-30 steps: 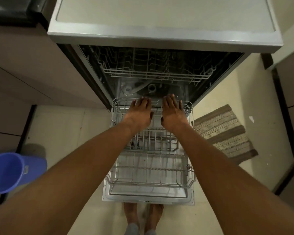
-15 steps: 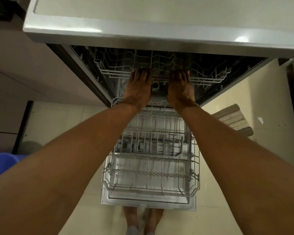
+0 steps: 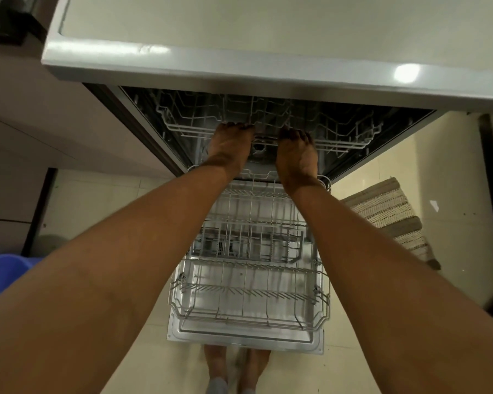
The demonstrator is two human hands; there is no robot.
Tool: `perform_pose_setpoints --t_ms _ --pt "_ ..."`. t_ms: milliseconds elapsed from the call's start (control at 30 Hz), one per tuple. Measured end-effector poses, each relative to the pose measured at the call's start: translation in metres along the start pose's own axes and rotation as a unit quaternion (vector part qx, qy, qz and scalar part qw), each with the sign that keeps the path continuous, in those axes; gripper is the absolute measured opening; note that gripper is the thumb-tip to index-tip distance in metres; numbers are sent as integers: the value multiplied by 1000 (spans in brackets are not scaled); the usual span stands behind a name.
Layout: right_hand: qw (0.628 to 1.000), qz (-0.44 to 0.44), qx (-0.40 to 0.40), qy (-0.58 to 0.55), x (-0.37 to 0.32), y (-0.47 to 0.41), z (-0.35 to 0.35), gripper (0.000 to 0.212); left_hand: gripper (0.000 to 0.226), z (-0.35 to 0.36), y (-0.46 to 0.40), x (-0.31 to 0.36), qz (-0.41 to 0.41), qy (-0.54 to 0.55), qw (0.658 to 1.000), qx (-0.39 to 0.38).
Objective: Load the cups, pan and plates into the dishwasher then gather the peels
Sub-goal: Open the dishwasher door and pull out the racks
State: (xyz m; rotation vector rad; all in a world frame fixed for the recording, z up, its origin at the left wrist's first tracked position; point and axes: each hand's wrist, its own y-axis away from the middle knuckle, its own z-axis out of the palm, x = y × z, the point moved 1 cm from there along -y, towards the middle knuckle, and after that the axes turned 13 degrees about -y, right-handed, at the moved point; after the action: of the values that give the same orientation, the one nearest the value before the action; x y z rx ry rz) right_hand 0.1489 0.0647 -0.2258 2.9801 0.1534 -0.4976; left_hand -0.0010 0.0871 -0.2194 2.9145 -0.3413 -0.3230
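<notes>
The dishwasher stands open under the counter, its door folded flat to the floor. The white wire lower rack is pulled out over the door and holds nothing. The upper rack sits mostly inside the dark tub. My left hand and my right hand both reach up to the upper rack's front rail, fingers hooked over the wire near its middle. No cups, pan, plates or peels are in view.
The pale counter top overhangs the dishwasher. A blue plastic bucket sits on the floor at the left. A striped mat lies on the tiles to the right. My bare feet stand just before the door's edge.
Both hands rose from the back rim of the lower rack to the front rail of the upper rack and curled over it. The camera tilted up slightly.
</notes>
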Motion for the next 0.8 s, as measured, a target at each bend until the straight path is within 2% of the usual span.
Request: perform_pose_setpoints --t_ms 200,267,333,467,633,800 --pt "1000 2 11 26 -4 22 -9 31 47 9 19 6 0 7 1000 -4" --pt "999 7 8 47 -7 37 -10 29 39 14 32 11 -9 12 1000 1" --pt "998 11 2 58 -7 53 -10 27 31 15 49 19 -21 16 1000 5" --pt "997 17 -37 70 -3 83 -12 21 34 17 84 36 -15 15 1000 12" --pt "997 7 -58 57 -11 109 -14 25 45 19 109 38 -21 20 999 -24" --pt "998 -23 -24 52 -13 140 -1 24 44 25 141 39 -16 -10 1000 6"
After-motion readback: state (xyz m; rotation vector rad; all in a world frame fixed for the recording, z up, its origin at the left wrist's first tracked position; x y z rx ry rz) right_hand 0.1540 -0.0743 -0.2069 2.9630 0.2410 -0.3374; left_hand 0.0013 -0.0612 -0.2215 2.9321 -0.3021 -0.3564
